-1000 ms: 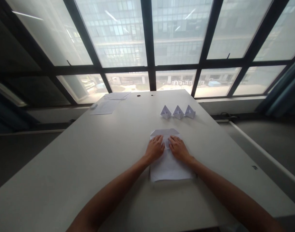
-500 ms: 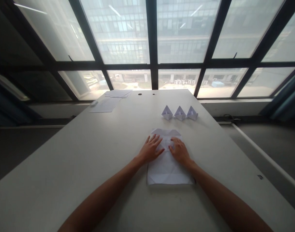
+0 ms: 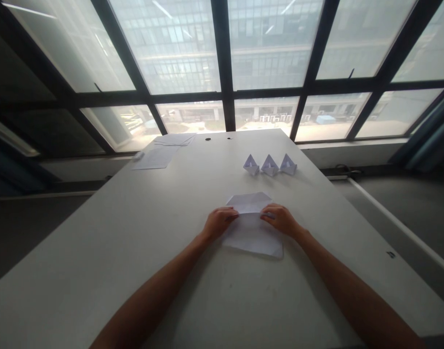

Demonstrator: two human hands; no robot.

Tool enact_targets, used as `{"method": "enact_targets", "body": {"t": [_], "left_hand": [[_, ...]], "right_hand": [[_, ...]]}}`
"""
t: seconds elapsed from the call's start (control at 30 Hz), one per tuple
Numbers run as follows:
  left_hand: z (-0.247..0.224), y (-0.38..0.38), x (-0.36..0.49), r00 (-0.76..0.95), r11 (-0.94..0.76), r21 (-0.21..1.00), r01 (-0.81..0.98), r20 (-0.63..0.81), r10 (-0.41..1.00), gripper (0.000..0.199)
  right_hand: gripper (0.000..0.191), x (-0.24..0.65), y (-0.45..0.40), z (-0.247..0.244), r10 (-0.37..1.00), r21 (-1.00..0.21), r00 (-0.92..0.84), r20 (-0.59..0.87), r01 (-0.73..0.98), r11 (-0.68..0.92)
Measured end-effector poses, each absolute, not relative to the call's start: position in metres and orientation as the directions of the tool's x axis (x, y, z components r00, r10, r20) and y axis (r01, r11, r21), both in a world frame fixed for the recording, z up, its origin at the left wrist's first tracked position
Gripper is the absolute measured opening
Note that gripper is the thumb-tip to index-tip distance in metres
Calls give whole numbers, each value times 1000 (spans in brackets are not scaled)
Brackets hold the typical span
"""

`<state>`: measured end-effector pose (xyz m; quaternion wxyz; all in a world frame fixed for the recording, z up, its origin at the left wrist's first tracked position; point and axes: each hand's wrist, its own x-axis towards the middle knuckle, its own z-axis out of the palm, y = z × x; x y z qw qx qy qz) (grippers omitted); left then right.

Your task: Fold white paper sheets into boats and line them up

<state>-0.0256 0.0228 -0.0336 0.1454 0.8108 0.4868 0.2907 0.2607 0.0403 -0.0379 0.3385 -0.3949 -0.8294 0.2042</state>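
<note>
A white sheet of paper (image 3: 253,235) with creases and folded far corners lies before me, bent up along a line across its upper part. My left hand (image 3: 221,220) pinches the left end of that raised fold, fingers closed on the paper. At the right end of the same fold, my right hand (image 3: 280,218) grips the paper between thumb and fingers. Just beyond the sheet, three folded paper boats stand in a row: a left one (image 3: 251,166), a middle one (image 3: 270,166) and a right one (image 3: 288,166).
Several loose white sheets (image 3: 156,157) lie at the far left of the white table (image 3: 134,252). Two small dark holes are near its far edge. Large framed windows (image 3: 265,48) rise behind it. A small dark mark (image 3: 390,254) shows near the right edge.
Both hands went from lying spread flat on the paper to pinching it at its sides. The paper's upper part has come up into a fold, and its near edge has shifted away from me.
</note>
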Motion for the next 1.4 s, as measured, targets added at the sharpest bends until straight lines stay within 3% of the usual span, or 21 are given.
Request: {"method": "enact_targets", "body": {"t": [0.1,0.2,0.3,0.4,0.5,0.63,0.73,0.8,0.9,0.97,1.07,1.23,1.4], "left_hand": [[-22,19,-24,184,-418,593,688,416,891,31],[-7,16,-18,-57,-321,736,597,437,897,38],[5,18,-14,-183,-220,860,460,335,924,43],[8,24,-16,-124,-131,898,420,199,972,38],[2,25,-20,-55,-124,791,600,195,979,38],[-17,13,-8,123,-287,405,868,383,915,51],[-32,1,10,404,-458,229,859,245,881,46],[-39,-4,19,486,-505,187,843,140,863,55],[-46,-6,24,505,-513,156,844,91,858,62],[-47,-6,24,505,-513,142,846,93,858,59],[-48,-4,22,507,-515,130,847,96,857,56],[-50,-1,15,450,-460,133,878,94,888,63],[-50,0,9,393,-403,150,903,95,915,71]], "right_hand": [[21,263,41,-33,868,-756,-285,406,429,494],[31,261,41,-28,935,-916,-128,330,198,350],[36,254,38,-23,968,-968,29,250,1,250],[40,246,34,-22,969,-978,132,209,46,204],[37,243,36,-31,972,-957,90,215,220,192],[36,241,40,-46,965,-835,-10,262,499,232],[39,236,35,-44,954,-641,-30,297,735,223],[43,227,27,-39,928,-501,-48,370,831,243],[48,210,11,-35,870,-371,-231,435,835,407],[51,198,3,-39,844,-350,-387,372,783,514],[55,190,-1,-50,839,-357,-488,240,760,544],[58,206,7,-61,892,-318,-412,185,834,451],[59,230,16,-64,952,-344,-212,223,896,280]]}}
